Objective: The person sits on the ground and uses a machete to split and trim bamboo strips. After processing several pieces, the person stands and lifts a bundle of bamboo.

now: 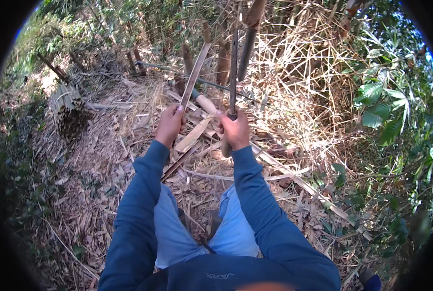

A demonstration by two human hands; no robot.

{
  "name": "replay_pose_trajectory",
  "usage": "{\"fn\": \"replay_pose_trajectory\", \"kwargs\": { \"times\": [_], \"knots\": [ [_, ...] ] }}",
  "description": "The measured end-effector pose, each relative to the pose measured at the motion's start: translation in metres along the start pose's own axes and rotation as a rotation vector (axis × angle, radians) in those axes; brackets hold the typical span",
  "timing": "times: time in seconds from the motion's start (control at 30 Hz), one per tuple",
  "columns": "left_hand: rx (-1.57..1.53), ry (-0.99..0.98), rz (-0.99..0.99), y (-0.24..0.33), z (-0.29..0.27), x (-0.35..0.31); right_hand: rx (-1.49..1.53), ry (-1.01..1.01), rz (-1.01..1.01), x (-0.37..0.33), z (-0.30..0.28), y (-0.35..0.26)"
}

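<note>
Both hands are clamped on something, each in its own grip, well apart from contact with one another, as I watch remotely through the head camera. At ten o'clock from centre, the left hand is closed around the lower end of a flat strip of wood or bamboo, which slants up and away toward twelve o'clock. Between one and two o'clock, near centre, the right hand grips what looks to me like a long knife; its narrow dark blade points to twelve o'clock, and a brown handle end shows below the fist.

Between the hands I see a pale stick on the ground, with a broad split piece lying just below it. Toward four o'clock a long pole stretches across dry litter. Between nine and ten o'clock a bundle of cut lengths stands well apart. Dry twigs tangle between one and two o'clock; green leaves hang between two and three. Light blue trousers show at six.
</note>
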State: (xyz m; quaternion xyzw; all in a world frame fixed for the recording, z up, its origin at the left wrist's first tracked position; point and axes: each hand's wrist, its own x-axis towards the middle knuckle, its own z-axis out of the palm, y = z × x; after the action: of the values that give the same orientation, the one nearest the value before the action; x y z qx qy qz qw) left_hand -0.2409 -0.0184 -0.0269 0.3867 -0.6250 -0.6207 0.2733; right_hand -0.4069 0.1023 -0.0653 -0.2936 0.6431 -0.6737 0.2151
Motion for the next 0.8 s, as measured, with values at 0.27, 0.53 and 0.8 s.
{"fn": "replay_pose_trajectory", "kwargs": {
  "times": [0.27,0.53,0.8],
  "knots": [
    [0.155,-0.020,-0.035,-0.035,-0.011,-0.008,-0.927,-0.200,-0.267,-0.029,-0.010,-0.014],
    [0.053,-0.230,-0.143,-0.049,-0.013,-0.020,-1.124,-0.112,-0.382,0.003,-0.029,-0.006],
    [-0.078,-0.229,-0.143,-0.067,-0.031,-0.021,-1.206,-0.174,-0.421,-0.012,-0.010,0.000]
  ]
}}
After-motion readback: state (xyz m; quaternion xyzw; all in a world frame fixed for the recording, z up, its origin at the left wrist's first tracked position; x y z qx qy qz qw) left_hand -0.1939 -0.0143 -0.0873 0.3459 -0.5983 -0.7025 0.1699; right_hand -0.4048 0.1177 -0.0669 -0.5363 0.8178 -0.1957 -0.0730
